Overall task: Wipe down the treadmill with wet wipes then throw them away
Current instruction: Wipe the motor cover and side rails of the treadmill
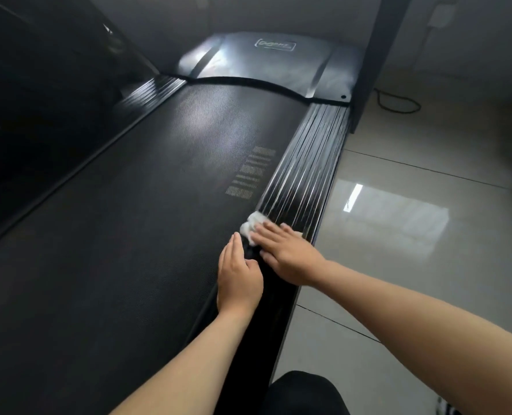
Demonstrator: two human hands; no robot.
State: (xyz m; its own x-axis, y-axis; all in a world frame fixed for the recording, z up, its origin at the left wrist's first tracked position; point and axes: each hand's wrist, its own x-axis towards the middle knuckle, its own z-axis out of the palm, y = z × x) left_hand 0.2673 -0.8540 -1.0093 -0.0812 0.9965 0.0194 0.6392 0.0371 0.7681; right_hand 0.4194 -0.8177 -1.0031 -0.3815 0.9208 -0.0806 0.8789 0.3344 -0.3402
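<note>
While the right hand [287, 254] presses seemingly one bunched wet wipe [249, 225] onto the side rail [304, 163] of the treadmill [129, 235], the left hand [239, 275] rests alongside. Both hands lie flat-fingered.

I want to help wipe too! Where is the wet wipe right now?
In the head view, the wet wipe lies on the treadmill's right side rail, pressed under the right hand, right beside the belt.

Logo [275, 44] on motor cover [248, 65] — unreadable

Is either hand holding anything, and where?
No grip: the right hand presses the wipe flat on the rail, covering its near part; the left hand rests empty at the belt edge.
</note>
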